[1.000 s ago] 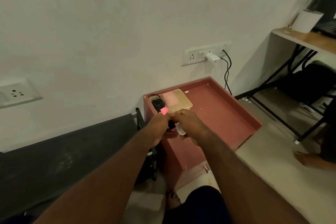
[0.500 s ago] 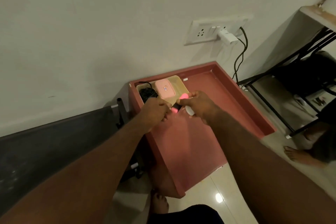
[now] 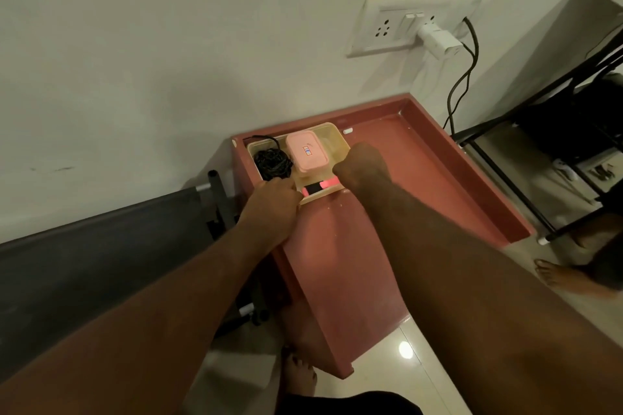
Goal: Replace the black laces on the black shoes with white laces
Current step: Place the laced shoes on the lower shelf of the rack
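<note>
Table point(image 3: 421, 178): one tray point(image 3: 340, 141), one lace bundle point(image 3: 273, 163)

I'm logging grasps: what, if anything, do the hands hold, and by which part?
A small pink-and-black object seems held by its ends: left hand at the left end, right hand at the right. The fingers are hidden.

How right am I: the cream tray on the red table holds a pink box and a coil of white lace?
Nearly. The head view shows the coil of lace is black, not white. It does lie in the cream tray on the red table, beside the pink box.
</note>
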Demonstrator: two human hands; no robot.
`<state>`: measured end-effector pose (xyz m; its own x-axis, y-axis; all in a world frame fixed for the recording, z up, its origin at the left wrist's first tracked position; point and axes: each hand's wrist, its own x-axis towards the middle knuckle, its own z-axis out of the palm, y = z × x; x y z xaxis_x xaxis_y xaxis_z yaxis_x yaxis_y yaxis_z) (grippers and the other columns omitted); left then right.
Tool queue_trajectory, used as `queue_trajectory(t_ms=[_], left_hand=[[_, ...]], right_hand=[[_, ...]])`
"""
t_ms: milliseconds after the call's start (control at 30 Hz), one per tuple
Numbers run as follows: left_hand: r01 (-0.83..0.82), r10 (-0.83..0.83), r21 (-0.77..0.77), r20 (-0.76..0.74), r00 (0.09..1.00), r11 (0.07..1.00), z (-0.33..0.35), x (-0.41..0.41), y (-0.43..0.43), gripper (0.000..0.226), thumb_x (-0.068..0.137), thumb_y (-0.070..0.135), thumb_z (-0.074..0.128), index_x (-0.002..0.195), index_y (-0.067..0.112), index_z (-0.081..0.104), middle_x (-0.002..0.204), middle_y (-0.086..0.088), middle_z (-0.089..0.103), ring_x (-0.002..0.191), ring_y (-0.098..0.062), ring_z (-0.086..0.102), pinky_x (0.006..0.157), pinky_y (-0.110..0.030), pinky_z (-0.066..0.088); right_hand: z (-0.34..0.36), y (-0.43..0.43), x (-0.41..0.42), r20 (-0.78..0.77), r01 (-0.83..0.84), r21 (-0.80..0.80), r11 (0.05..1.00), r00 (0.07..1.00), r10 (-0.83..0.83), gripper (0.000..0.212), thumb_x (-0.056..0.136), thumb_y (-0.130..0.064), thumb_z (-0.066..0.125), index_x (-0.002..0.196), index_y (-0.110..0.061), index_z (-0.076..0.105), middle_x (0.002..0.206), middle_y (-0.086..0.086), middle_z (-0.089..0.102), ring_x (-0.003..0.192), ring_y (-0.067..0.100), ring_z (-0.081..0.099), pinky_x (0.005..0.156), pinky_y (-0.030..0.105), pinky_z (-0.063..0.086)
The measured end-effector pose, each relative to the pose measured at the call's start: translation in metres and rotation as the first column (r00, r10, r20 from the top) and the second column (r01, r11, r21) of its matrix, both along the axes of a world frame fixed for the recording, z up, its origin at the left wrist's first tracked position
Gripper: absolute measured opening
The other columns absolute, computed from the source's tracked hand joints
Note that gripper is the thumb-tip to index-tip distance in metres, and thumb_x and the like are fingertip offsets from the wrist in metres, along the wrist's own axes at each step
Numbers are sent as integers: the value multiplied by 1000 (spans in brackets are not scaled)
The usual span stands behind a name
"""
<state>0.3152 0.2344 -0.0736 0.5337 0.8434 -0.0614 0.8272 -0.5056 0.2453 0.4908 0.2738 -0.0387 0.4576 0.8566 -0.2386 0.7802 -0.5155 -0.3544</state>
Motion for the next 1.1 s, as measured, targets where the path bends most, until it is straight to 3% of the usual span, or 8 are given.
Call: queue_trajectory(t_ms=[200,400,667,767,833,900,1000,1100], left_hand=[[-27,27,33,-2,1000,999,-4,2,-6,39,100,22,40,134,16,57,123,-6,54,114,-22,46,101,-36,34],[-5,9,64,-53,999,998,-2,2,-6,46,98,30,41,143,21,45,129,-7,46,119,-24,42,101,-39,32],[-5,9,49,-75,997,999,-1,3,-4,47,98,33,39,144,24,42,132,-8,45,122,-25,42,104,-40,29],[-12,13,37,-19,1000,999,-4,1,-5,46,99,31,38,143,21,44,130,-6,47,120,-24,43,104,-39,29],[-32,31,21,45,998,999,-5,0,-8,43,99,30,39,140,19,47,127,-4,50,119,-22,43,105,-38,29],[-50,49,15,86,995,999,-6,1,-8,43,98,30,41,139,18,46,128,-2,50,119,-20,44,107,-37,29],[-66,63,31,98,993,997,-5,2,-8,42,97,30,43,136,18,48,125,-2,52,116,-20,46,105,-36,30],[-68,65,28,89,994,997,-3,3,-8,40,98,29,42,135,18,50,123,-2,53,115,-20,46,104,-37,31]], right_hand=[[-3,10,-5,147,-223,-202,954,956,255,50,73,-47,79,108,-14,64,97,4,60,89,25,61,69,32,47],[-4,15,-5,215,-255,-265,930,925,314,42,78,-43,78,103,-14,61,106,8,60,103,29,63,77,35,49],[0,17,2,231,-300,-240,923,906,354,41,81,-49,74,90,-13,56,88,5,51,84,22,52,70,33,42],[14,21,14,-76,-172,-65,983,983,167,29,85,-34,69,82,-6,65,81,8,62,71,21,57,60,29,50],[21,19,17,-454,89,10,996,888,-75,14,82,-20,63,81,-6,66,75,10,65,57,19,58,48,22,46],[22,18,18,-564,168,0,986,814,-139,12,80,-13,62,87,-5,65,76,13,64,53,18,56,47,21,43],[22,23,11,-437,62,-12,998,897,-61,16,88,-16,64,95,-2,63,76,12,62,52,19,57,43,24,45],[19,29,2,-82,-256,-99,962,965,248,39,89,-31,70,113,0,64,105,14,67,87,30,68,72,39,57]])
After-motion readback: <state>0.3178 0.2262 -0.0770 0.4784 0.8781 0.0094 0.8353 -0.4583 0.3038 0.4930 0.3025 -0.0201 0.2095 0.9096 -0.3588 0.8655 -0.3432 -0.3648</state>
